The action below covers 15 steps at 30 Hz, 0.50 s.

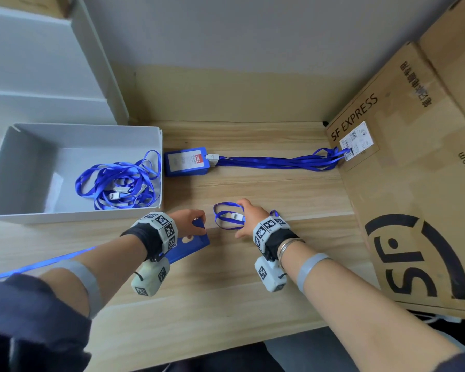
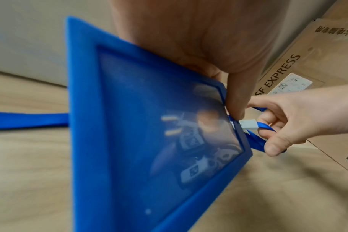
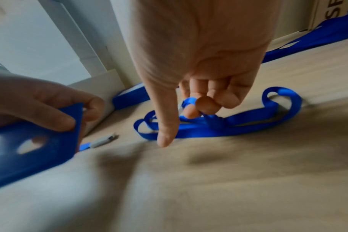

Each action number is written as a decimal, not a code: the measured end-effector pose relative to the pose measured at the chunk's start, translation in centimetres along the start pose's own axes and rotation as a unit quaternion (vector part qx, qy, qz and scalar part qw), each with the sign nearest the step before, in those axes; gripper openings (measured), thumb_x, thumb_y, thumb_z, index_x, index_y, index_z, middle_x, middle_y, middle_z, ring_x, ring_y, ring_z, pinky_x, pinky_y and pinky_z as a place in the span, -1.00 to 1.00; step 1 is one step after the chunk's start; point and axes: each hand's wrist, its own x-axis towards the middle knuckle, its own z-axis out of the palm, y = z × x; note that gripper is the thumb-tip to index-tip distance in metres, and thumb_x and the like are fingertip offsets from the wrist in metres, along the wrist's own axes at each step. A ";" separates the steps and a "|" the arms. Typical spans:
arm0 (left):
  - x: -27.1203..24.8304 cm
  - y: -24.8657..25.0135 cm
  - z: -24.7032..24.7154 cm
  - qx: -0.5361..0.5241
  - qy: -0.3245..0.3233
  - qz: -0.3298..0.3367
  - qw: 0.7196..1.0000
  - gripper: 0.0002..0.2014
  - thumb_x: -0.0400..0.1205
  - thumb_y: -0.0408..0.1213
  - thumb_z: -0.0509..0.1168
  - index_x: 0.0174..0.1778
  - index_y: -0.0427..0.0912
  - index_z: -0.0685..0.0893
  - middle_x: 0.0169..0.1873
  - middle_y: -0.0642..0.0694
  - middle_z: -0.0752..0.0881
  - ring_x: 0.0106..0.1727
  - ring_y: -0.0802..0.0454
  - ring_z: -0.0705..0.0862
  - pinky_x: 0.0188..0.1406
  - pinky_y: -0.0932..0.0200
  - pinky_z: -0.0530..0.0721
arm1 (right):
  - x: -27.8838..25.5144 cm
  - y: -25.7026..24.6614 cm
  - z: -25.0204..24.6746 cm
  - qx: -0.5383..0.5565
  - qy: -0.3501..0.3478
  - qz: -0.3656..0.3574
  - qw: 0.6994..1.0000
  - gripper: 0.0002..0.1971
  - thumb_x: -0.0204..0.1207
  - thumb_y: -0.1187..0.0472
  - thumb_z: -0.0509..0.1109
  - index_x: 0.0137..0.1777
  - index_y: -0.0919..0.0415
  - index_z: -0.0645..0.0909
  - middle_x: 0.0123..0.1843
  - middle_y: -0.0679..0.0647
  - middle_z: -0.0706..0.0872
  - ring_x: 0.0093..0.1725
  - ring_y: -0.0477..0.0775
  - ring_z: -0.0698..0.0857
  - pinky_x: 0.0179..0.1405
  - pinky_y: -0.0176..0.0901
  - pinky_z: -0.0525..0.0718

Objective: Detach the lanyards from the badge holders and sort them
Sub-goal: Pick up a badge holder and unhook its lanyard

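Observation:
My left hand [image 1: 195, 224] pinches the top edge of a blue badge holder [image 1: 196, 242], tilted above the table; up close, the blue badge holder [image 2: 149, 125] fills the left wrist view. My right hand [image 1: 246, 218] grips a looped blue lanyard [image 1: 227, 221] by its white clip [image 1: 236, 216]. In the head view the clip sits a little right of the holder. Curled fingers [image 3: 207, 105] hold the lanyard [image 3: 218, 127]. Another badge holder [image 1: 185, 161] lies farther back with lanyards [image 1: 274, 161] still clipped to it.
A white tray [image 1: 24, 162] at the left holds several loose blue lanyards [image 1: 118, 181]. A large cardboard box [image 1: 414, 183] borders the table on the right. A blue strap [image 1: 43, 263] runs under my left arm, its grey clip [image 3: 102, 142] on the wood.

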 end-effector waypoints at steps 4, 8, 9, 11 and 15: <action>-0.2 -1.2 0.3 -0.016 -0.011 -0.004 1.000 -0.85 0.58 -0.15 0.33 -0.14 -0.02 0.46 -0.52 0.00 0.62 -0.38 -0.04 0.56 -0.33 0.21 0.53 | 0.5 0.4 0.8 -0.028 0.008 0.038 0.999 -0.27 0.34 0.10 0.58 0.41 0.17 0.24 0.22 0.18 0.66 0.09 0.24 0.69 -0.11 -0.08 0.57; -0.4 -2.2 0.6 -0.027 0.004 -0.002 1.000 -0.83 0.57 -0.15 0.34 -0.22 0.04 0.45 -0.52 -0.01 0.62 -0.39 -0.03 0.56 -0.35 0.21 0.50 | 0.6 0.1 0.9 -0.074 0.019 0.027 0.997 -0.59 0.53 0.13 0.38 0.31 0.23 0.40 0.17 0.22 0.68 0.08 0.27 0.69 -0.13 -0.09 0.52; -0.4 -2.4 0.5 -0.030 0.010 -0.003 1.000 -0.82 0.57 -0.14 0.34 -0.26 0.07 0.44 -0.53 0.00 0.62 -0.43 -0.01 0.56 -0.35 0.23 0.50 | 0.7 0.0 1.0 -0.093 0.026 0.016 0.995 -0.67 0.57 0.16 0.32 0.29 0.23 0.46 0.16 0.23 0.69 0.10 0.29 0.69 -0.12 -0.09 0.51; -0.6 -3.0 0.4 -0.036 0.028 -0.003 0.999 -0.82 0.56 -0.14 0.35 -0.24 0.08 0.45 -0.55 0.04 0.60 -0.54 0.16 0.54 -0.38 0.30 0.46 | 0.8 -0.5 1.3 -0.125 0.030 0.003 0.992 -0.74 0.60 0.23 0.23 0.25 0.25 0.54 0.13 0.24 0.70 0.08 0.29 0.70 -0.16 -0.12 0.50; -1.1 -4.0 0.0 -0.048 0.042 -0.009 0.998 -0.87 0.57 -0.14 0.34 -0.14 0.01 0.49 -0.56 0.05 0.60 -0.61 0.28 0.51 -0.43 0.35 0.46 | 0.6 -1.9 1.5 -0.132 0.015 0.011 0.991 -0.74 0.57 0.23 0.18 0.18 0.23 0.59 0.07 0.19 0.72 -0.10 0.25 0.65 -0.20 -0.14 0.48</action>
